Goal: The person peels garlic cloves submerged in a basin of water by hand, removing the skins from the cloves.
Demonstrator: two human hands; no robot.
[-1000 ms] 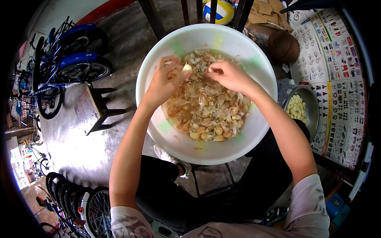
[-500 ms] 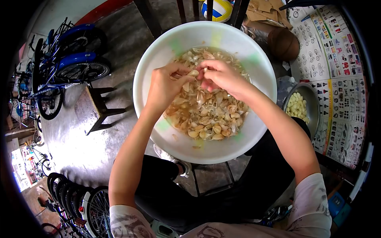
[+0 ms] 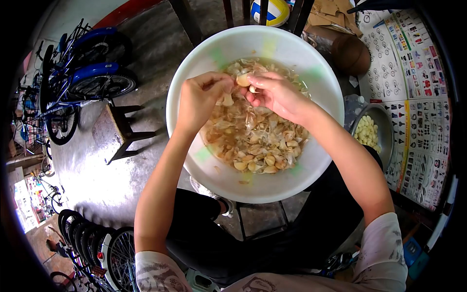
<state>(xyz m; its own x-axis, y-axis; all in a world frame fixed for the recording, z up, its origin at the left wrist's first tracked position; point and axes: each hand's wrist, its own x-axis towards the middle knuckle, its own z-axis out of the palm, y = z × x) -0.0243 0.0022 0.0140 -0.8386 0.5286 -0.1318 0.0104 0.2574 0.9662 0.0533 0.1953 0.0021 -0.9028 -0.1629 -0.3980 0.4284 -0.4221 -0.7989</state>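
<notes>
A wide white basin (image 3: 194,63) holds water, loose garlic skins (image 3: 253,119) and unpeeled garlic cloves (image 3: 248,160). Over its middle, my right hand (image 3: 282,95) pinches a yellowish garlic clove (image 3: 242,80) between thumb and fingers. A smaller white clove (image 3: 252,89) shows just below it, tucked against the same fingers. My left hand (image 3: 204,95) is closed beside the clove, thumb pressed to the fingers. A pale flake of garlic skin (image 3: 227,100) hangs from its fingertips. The curled fingers partly hide what the left hand grips.
A metal bowl of peeled garlic cloves (image 3: 367,131) stands right of the basin, near a clear plastic container (image 3: 353,104). A wooden stool (image 3: 116,134) and bicycles (image 3: 92,73) are at left. A ball (image 3: 270,12) lies behind dark bars. Printed sheets (image 3: 418,107) cover the right side.
The clove has passed from my left fingertips to my right thumb and fingers. My left hand has turned, its fingers closing more tightly. The view has shifted slightly.
</notes>
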